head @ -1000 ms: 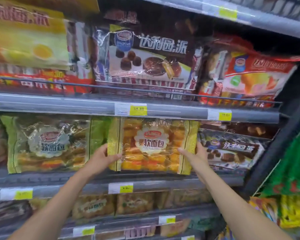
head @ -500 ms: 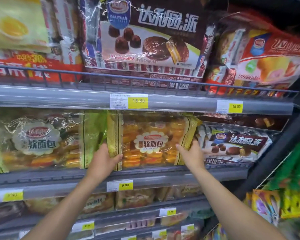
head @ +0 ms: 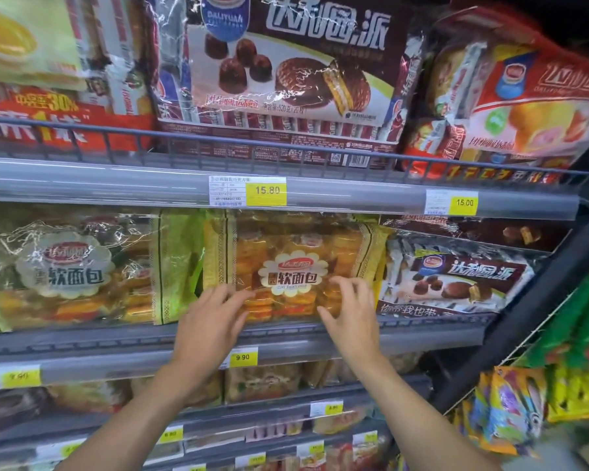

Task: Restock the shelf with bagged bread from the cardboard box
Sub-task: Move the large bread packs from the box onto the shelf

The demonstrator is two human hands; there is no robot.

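Both hands spread, fingers loose: left hand [head: 215,321] and right hand [head: 352,314] rest against the bread bag [head: 296,266], apparently gripping nothing. Soft, light, crinkly film; hold the side edges just outside each palm.

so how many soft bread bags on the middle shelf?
2 visible: green-edged bag at left, yellow-edged bag in the centre with left hand and right hand on its front. More may sit hidden behind.

Grey shop shelving [head: 354,195] with yellow price tags [head: 266,194], dim overhead.
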